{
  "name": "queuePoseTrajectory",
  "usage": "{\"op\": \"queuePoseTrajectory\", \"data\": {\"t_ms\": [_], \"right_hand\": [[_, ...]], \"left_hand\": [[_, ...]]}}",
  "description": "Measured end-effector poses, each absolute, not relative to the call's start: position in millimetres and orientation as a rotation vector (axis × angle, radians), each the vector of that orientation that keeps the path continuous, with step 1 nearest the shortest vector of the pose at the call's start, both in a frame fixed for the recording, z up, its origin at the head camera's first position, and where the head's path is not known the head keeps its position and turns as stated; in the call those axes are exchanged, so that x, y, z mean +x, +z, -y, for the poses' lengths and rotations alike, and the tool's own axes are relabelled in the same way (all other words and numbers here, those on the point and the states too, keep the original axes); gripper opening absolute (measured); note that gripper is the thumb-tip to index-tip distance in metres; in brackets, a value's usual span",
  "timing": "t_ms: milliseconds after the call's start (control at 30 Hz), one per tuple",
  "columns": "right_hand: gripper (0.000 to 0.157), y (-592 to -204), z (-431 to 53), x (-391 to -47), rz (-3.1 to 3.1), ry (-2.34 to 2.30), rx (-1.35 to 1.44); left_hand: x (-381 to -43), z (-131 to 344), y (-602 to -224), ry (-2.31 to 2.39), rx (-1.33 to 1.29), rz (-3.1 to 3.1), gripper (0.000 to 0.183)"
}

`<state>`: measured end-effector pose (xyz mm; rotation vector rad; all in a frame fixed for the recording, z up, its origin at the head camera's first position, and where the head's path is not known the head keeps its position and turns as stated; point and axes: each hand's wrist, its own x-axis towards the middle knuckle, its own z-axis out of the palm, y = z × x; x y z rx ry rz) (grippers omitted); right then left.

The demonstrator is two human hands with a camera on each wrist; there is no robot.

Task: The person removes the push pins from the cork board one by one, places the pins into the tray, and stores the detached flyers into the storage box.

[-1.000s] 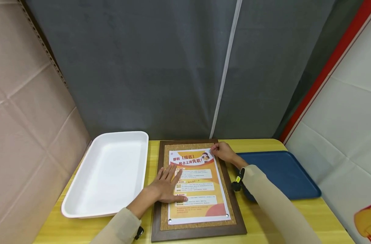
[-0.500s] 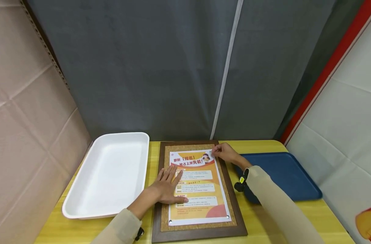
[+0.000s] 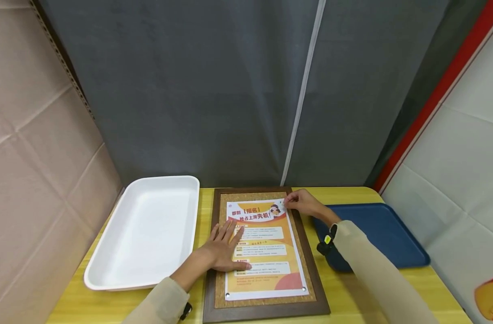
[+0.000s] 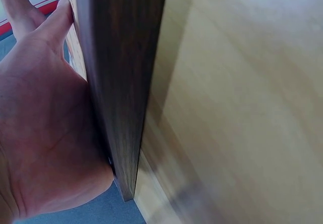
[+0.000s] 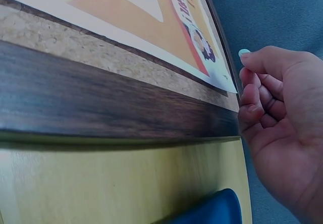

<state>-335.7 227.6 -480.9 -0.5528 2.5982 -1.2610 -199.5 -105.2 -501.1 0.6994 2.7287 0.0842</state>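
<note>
A printed orange and white poster (image 3: 266, 281) lies on a cork board (image 3: 220, 270) with a dark brown frame (image 3: 320, 290). Round metal thumbtacks sit at the poster's two near corners, left (image 3: 228, 295) and right (image 3: 304, 289). Spread flat, my left hand (image 3: 222, 252) presses on the poster's left side, its heel over the frame edge. My right hand (image 3: 305, 202) is by the far right corner. Between its thumb and index finger it pinches a small pale round thumbtack (image 5: 244, 52), just above the poster corner in the right wrist view.
To the left stands a deep white tray (image 3: 143, 234). A blue tray (image 3: 376, 234) lies at the right, partly behind my right forearm. Both rest on a yellow wood-grain table (image 3: 416, 288). A grey curtain (image 3: 190, 90) closes off the back.
My right fingertips have shifted slightly to the right at the poster's far corner. The left hand keeps its place, and the head view has moved a little.
</note>
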Motion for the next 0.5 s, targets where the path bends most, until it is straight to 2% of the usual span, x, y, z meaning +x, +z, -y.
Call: {"op": "queuePoseTrajectory", "data": {"t_ms": [133,500], "right_hand": [[0.014,-481,-234,-337,-2.598,-1.235,-0.525],[0.014,-471,-254,-331,-2.561,-1.206,-0.596]], "left_hand": [[-206,106,-514,0.12,0.715,-2.735,0.122],[-204,103,-510,0.159,0.724,-2.737,0.121]]}}
